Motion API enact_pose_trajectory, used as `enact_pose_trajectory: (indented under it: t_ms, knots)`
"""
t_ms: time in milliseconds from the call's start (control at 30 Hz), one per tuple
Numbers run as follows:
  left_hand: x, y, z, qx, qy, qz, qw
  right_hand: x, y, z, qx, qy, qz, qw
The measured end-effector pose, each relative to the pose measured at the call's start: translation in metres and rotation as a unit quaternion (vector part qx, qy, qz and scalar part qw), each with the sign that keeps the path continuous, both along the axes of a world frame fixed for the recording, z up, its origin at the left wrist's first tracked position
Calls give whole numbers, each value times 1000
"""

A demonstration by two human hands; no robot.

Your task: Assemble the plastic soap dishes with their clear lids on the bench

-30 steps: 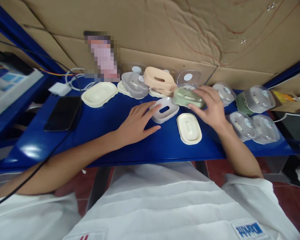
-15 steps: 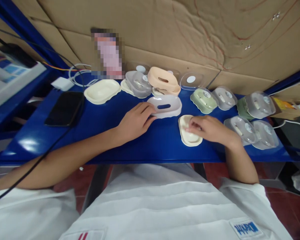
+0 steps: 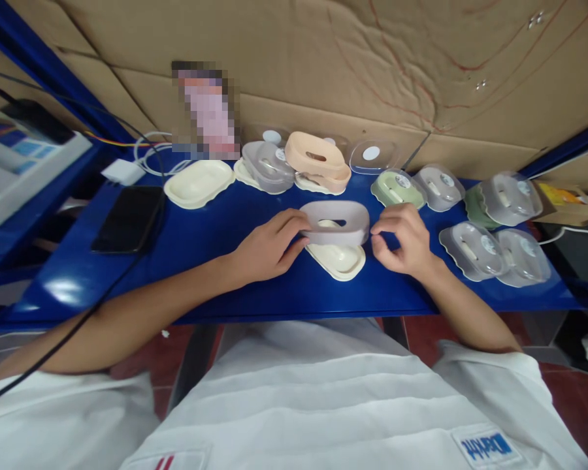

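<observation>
I hold a pale grey oval soap-dish shell (image 3: 335, 222), with a slot in its top, just above a cream tray (image 3: 337, 259) that lies on the blue shelf (image 3: 215, 261) near its front edge. My left hand (image 3: 267, 248) is clamped on the shell's left end, thumb below and fingers on top. My right hand (image 3: 402, 239) pinches its right end with the fingertips drawn together. Half a second ago the shell sat flat on the shelf farther back under my left hand alone, and my right hand rested on the cream tray, which lay off to the right; now the tray sits directly beneath the raised shell, turned at an angle. Behind the shell stands a peach-coloured shell (image 3: 317, 156) on a stack, with a green lidded dish (image 3: 398, 188) to its right and clear-lidded dishes (image 3: 492, 249) farther right. To the left lie an empty cream tray (image 3: 198, 183) and a black phone (image 3: 129, 219).
</observation>
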State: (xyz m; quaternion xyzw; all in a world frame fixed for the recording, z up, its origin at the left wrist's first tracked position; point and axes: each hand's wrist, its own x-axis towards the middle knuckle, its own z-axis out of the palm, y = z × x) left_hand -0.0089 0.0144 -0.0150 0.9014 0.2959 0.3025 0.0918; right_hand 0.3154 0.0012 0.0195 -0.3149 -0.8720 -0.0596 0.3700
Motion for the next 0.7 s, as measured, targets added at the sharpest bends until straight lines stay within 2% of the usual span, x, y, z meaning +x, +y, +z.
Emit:
enact_pose_trajectory:
  t_ms: [67, 200, 267, 433, 700]
  knots:
    - [1, -1, 0, -8, 21, -39, 999, -6, -4, 3, 4, -37, 18, 999]
    - [6, 0, -2, 4, 53, -133, 990, -22, -13, 1, -92, -184, 101, 973]
    - [7, 2, -5, 17, 72, -153, 985, -30, -18, -5, -108, -236, 111, 959]
    - [5, 7, -9, 48, 132, -109, 984, -37, -21, -17, -104, -265, 76, 956]
    - [4, 10, -6, 77, 118, -22, 990, -26, -4, -20, -99, -154, 57, 981]
